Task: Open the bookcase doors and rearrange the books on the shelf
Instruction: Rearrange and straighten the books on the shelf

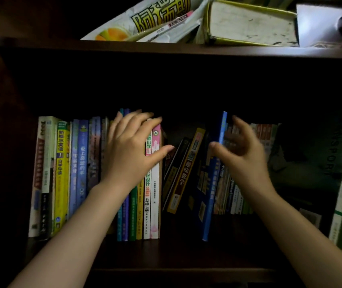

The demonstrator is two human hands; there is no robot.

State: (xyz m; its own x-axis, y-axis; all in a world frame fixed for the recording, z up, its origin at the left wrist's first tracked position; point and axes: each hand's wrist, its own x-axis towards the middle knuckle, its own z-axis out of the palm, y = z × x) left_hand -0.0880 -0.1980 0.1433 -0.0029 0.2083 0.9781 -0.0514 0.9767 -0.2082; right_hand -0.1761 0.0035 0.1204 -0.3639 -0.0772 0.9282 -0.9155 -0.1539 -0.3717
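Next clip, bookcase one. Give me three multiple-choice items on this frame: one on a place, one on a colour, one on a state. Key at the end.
1. Where does the left hand rest?
A. on the upright books left of the gap
B. on the upper shelf
C. on the green binders

2. What colour is the spine of the tall book by the right hand?
A. red
B. blue
C. white

3. How do the books in the gap stand?
A. lying flat
B. upright
C. leaning

Key: 1 A, fingers lie over the tops of that upright row; 2 B, its edge shows bright blue; 3 C, they tilt between the two groups.
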